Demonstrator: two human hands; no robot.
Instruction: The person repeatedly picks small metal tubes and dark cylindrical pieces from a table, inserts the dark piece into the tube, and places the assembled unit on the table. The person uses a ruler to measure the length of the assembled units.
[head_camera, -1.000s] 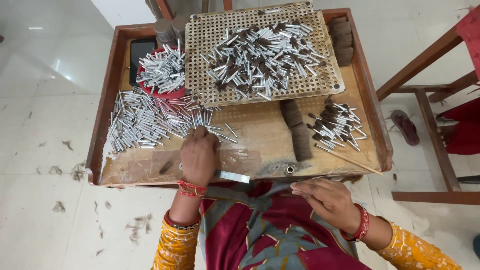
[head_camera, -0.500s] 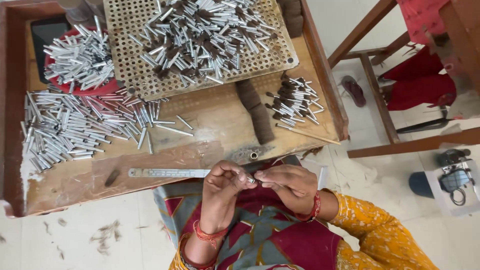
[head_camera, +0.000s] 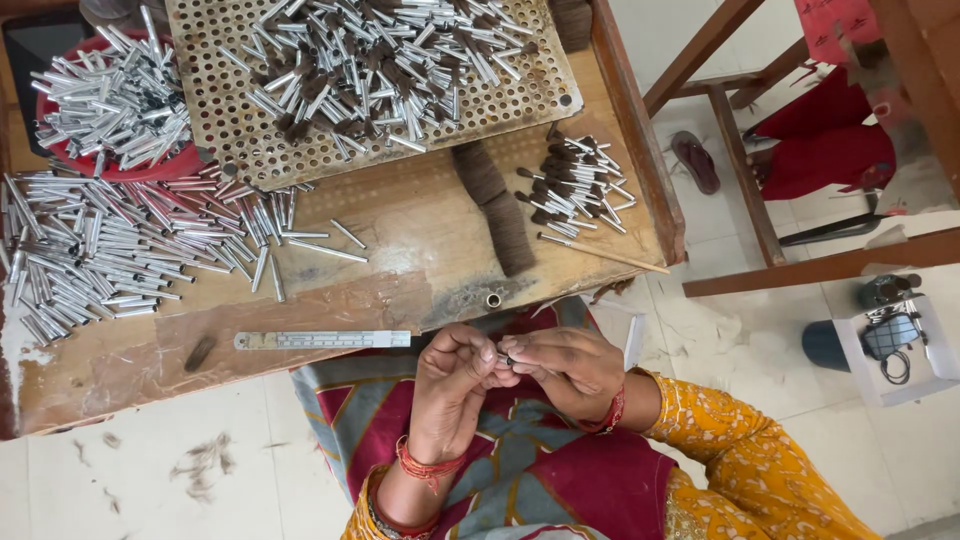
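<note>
My left hand (head_camera: 452, 385) and my right hand (head_camera: 563, 368) meet above my lap, just off the near edge of the wooden table (head_camera: 420, 240). Between their fingertips they pinch a small silver metal tube (head_camera: 505, 358), which is mostly hidden by the fingers. A wide heap of loose silver tubes (head_camera: 120, 250) lies on the table's left side. A strip of dark brown hair (head_camera: 495, 215) lies near the table's middle. Beside it sits a pile of tubes with dark hair tips (head_camera: 575, 190).
A perforated board (head_camera: 230, 120) at the back carries several tubes with hair. A red bowl (head_camera: 110, 165) of silver tubes stands at the back left. A steel ruler (head_camera: 320, 340) lies along the near edge. A wooden frame (head_camera: 760, 215) and a white box (head_camera: 895, 345) stand on the right.
A second ago my left hand was on the table by the silver tubes. It has come back to my lap, and both hands now hold a tube together. The view shifted right.
</note>
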